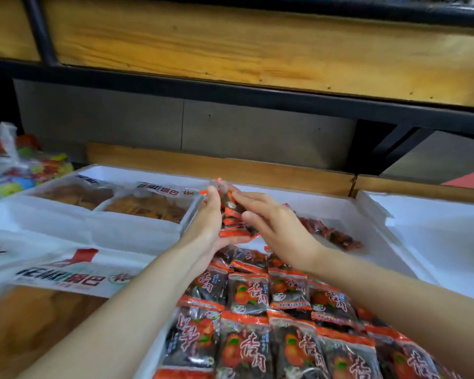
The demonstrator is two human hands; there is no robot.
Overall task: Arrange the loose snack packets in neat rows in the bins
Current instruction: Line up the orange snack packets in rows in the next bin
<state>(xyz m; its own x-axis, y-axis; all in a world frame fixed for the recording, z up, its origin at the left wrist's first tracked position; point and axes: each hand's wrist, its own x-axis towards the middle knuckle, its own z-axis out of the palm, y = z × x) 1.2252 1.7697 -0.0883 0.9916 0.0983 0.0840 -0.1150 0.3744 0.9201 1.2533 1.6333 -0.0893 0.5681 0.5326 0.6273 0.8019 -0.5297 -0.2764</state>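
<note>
Roughly, the job looked a little over half done. At the far left a crinkly clear bag of bright sweets [19, 170] lay beside a white foam bin [121, 228] holding flat, clear packets of brown crisps [145, 207], which seemed settled. Next came the left hand [208, 222], fingers straight and together, palm turned inward, thumb running beneath a stack of small glossy red-and-black snack packets [233, 214]. That stack stood on edge, raised above the far left part of the middle white foam bin [320, 203]. The right hand [277, 228] pressed the stack's other side with flat, nearly straight fingers, so the packets were squeezed between two open palms rather than gripped in a fist. Below the wrists, toward the near edge of the same bin, matching packets [271, 310] lay in overlapping, shingled rows, their film shiny and slightly puffed. Toward the bin's far right side a loose heap of the same packets [331, 236] lay jumbled, with bare white floor around it. I judged that those, plus the held stack, were left to be laid. At the right edge stood another white foam bin [435, 233], matte and soft-edged.
</note>
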